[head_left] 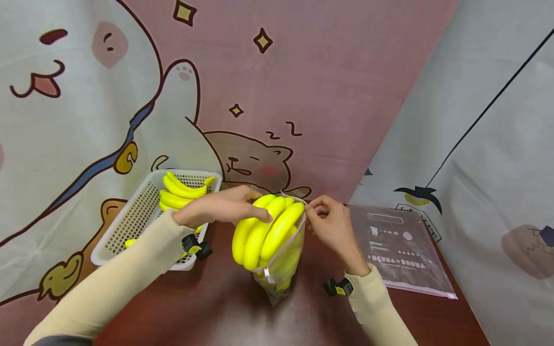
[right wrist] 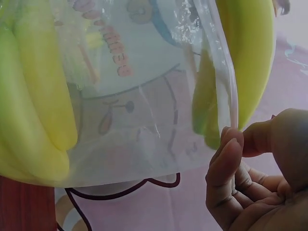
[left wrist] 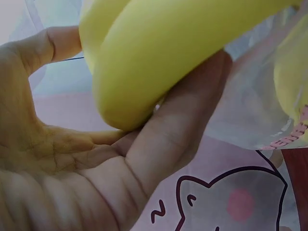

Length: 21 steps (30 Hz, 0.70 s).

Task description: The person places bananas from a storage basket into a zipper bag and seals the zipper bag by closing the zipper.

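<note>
Left hand: the person's left hand [head_left: 227,206] grasps a bunch of yellow bananas [head_left: 256,235], thumb on one side and fingers round the other.
Right hand: the right hand [head_left: 331,226] pinches the zip edge of a clear bag [head_left: 275,291] between thumb and fingertips, the other fingers curled in.
Banana bunch: over the bench at the bag's mouth, right against the zip edge; I can't tell how much of it is inside.
Clear bag: hangs below the hands with more bananas inside; pink lettering shows on its film, and a white slider [head_left: 266,275] sits on the zip.
Basket: a white perforated basket [head_left: 125,226] stands on the left, more yellow bananas [head_left: 183,190] in it, partly behind the left forearm.
Flat bag: a second printed zip bag [head_left: 398,245] lies on the right of the bench [head_left: 203,307], its zip toward the person.
Backdrop: a pink and white cartoon cloth [head_left: 337,96] hangs behind.
Sleeves: cream, with a small black device at each wrist.
</note>
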{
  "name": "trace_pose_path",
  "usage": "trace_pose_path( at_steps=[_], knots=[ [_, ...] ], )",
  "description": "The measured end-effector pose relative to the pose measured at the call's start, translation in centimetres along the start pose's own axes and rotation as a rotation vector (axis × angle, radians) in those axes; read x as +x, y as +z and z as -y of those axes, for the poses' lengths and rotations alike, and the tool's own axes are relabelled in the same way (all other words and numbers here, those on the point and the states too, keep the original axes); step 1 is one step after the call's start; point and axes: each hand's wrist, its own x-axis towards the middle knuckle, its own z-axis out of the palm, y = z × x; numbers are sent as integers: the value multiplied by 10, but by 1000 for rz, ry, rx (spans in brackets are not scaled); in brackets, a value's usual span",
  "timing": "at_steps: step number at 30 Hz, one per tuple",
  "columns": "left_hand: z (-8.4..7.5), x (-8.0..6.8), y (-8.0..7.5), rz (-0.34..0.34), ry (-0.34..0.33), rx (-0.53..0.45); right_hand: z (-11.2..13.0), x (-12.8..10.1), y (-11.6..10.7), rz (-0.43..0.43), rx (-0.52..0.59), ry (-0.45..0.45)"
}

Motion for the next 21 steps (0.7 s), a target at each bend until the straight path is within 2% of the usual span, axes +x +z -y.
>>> trace_pose_path(
  at_steps=[5, 7, 14, 18, 21],
  knots=[
    [-1, 5, 4, -37, -29, 50, 3, -1, 3, 3, -9, -23],
    [-3, 8, 8, -82, -43, 102, 4, -1, 4, 7, -14, -31],
    [-10, 17, 22, -233, -161, 273, 8, -1, 5, 32, 0, -46],
    [-10, 21, 30, -279, -135, 354, 9, -1, 6, 38, 22, -57],
    [-9, 22, 35, -283, -94, 353, 10, -1, 7, 44, 27, -66]
  ],
)
